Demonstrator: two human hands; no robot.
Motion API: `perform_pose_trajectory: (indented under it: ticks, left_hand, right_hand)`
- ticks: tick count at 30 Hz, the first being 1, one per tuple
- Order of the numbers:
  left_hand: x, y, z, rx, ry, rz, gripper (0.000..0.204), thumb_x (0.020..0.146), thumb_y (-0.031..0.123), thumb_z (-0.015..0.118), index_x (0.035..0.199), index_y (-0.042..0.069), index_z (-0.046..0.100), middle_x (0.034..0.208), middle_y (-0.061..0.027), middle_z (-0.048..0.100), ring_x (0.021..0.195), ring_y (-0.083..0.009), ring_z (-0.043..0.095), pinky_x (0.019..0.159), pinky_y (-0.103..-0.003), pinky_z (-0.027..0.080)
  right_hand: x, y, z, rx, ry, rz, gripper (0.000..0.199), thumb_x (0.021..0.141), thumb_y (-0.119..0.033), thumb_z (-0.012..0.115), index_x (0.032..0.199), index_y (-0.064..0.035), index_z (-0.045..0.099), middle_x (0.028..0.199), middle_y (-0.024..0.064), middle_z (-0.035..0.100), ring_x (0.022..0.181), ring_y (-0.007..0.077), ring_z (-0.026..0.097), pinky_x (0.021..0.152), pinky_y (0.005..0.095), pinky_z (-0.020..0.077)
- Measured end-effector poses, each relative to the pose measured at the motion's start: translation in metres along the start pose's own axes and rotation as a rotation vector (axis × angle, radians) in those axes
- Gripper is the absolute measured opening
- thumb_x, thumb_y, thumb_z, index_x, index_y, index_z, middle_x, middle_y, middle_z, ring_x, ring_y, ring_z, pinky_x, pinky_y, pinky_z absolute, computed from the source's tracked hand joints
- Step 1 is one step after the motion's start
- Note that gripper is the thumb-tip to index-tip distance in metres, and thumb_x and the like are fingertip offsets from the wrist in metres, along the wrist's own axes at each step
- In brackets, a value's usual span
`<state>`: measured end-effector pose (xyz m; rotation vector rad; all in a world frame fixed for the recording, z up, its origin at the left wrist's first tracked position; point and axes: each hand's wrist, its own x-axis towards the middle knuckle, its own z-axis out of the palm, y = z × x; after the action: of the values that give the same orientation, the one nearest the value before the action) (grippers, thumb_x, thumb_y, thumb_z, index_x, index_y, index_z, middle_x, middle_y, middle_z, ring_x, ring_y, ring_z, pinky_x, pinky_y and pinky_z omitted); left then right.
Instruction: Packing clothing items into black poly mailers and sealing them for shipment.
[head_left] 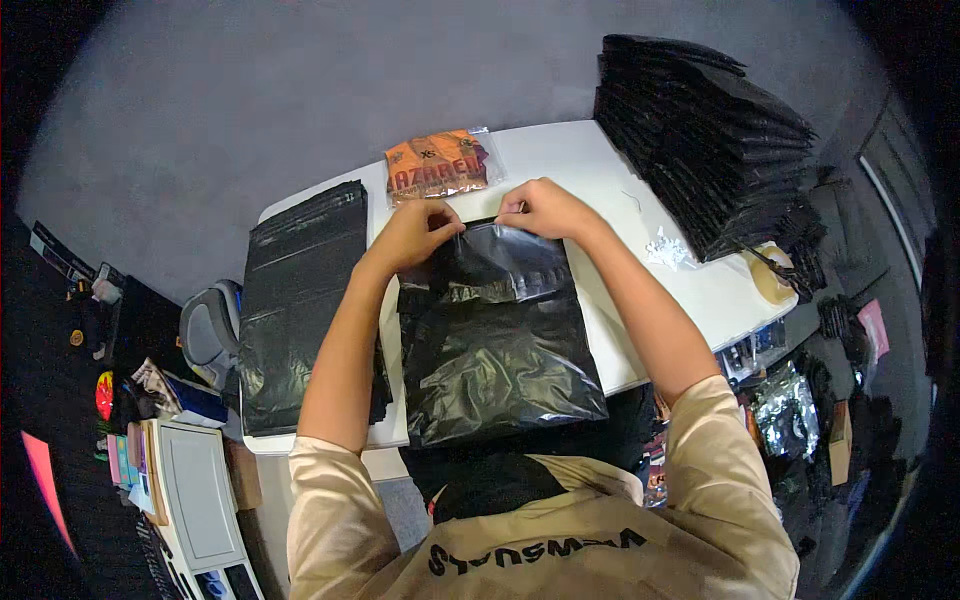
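A shiny black plastic mailing bag [490, 350] lies in front of me, its lower end reaching past the table's near edge. At its far edge my left hand [422, 234] pinches the left part of the plastic between thumb and fingers. My right hand [542, 209] pinches the same edge farther right, a short gap away. Just beyond my hands lies a clear packet [438, 163] with a folded orange printed garment inside. Whether the black bag holds anything is hidden by the opaque plastic.
On the white table [615, 300], a stack of flat black bags [300, 300] lies left and a tall leaning pile of black bags [710, 140] stands far right. Small white pieces [668, 248] and a tape roll [772, 274] sit at right. A grey chair [208, 335] stands left.
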<state>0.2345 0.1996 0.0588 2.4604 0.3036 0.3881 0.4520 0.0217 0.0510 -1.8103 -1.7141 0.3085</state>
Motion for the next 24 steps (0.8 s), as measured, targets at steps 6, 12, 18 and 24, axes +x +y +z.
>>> perform_pose_trajectory:
  ticks: [6, 12, 18, 24]
  left_hand:
    - [-0.033, 0.009, -0.029, 0.118, 0.008, -0.053, 0.022, 0.095, 0.017, 0.082, 0.103, -0.003, 0.078, 0.087, -0.0132, 0.076, 0.080, -0.0170, 0.068, 0.077, -0.036, 0.055]
    - [-0.062, -0.031, -0.054, 0.037, 0.190, -0.088, 0.019, 0.096, 0.017, 0.081, 0.100, -0.001, 0.081, 0.079, -0.0028, 0.074, 0.072, -0.0078, 0.060, 0.068, -0.029, 0.050]
    - [-0.063, -0.059, -0.045, -0.166, 0.285, -0.135, 0.019, 0.097, 0.018, 0.082, 0.097, -0.001, 0.081, 0.077, 0.0027, 0.070, 0.072, -0.0040, 0.056, 0.064, -0.026, 0.046]
    - [-0.041, -0.087, -0.036, -0.261, 0.389, -0.186, 0.019, 0.097, 0.018, 0.082, 0.094, -0.001, 0.081, 0.075, 0.0030, 0.069, 0.067, -0.0038, 0.055, 0.062, -0.025, 0.045]
  right_hand:
    - [-0.045, -0.008, -0.040, -0.002, 0.033, 0.052, 0.017, 0.094, -0.019, 0.081, 0.098, -0.0024, 0.080, 0.077, 0.0086, 0.074, 0.071, 0.0146, 0.062, 0.071, 0.0349, 0.0525]
    - [-0.064, 0.007, -0.049, 0.082, 0.100, 0.156, 0.012, 0.095, -0.011, 0.082, 0.096, 0.0006, 0.080, 0.079, 0.0015, 0.072, 0.075, 0.0087, 0.063, 0.070, 0.0296, 0.0525]
    - [-0.057, 0.034, -0.049, 0.084, 0.193, 0.156, 0.019, 0.091, -0.020, 0.086, 0.095, -0.0022, 0.082, 0.079, 0.0083, 0.077, 0.071, 0.0169, 0.069, 0.068, 0.0355, 0.0548]
    - [-0.026, 0.049, -0.045, 0.010, 0.224, 0.156, 0.020, 0.090, -0.021, 0.086, 0.094, -0.0023, 0.082, 0.083, 0.0121, 0.079, 0.073, 0.0217, 0.073, 0.071, 0.0375, 0.0574]
